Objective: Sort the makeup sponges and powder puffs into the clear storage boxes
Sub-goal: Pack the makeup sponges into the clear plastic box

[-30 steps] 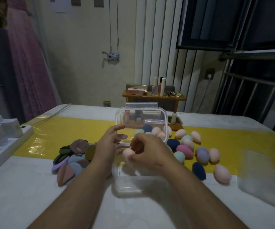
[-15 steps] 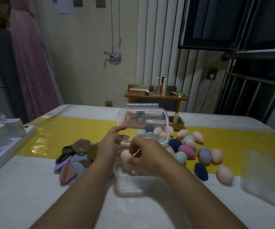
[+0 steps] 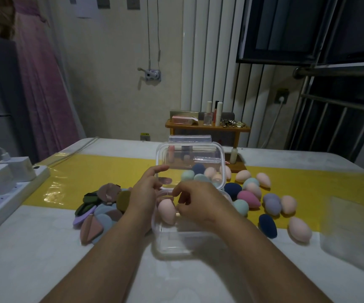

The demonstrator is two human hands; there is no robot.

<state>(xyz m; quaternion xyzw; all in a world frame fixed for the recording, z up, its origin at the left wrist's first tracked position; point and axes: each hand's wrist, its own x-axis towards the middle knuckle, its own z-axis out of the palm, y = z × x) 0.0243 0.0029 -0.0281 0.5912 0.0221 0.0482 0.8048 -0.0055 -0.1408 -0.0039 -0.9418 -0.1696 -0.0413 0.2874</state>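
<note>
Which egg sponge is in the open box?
The pale pink sponge, at the left end of the clear box; every other one lies loose on the table beyond it.

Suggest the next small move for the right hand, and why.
Probably open the right hand, release the pink sponge and reach for a loose sponge: the pink one already sits inside the clear box, and the left hand holds its lid up.

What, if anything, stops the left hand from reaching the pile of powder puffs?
Nothing visible, so probably yes, it can reach them. The powder puffs lie on the table right beside the left hand, with nothing between them. The hand would only have to leave the lid of the clear box.
</note>
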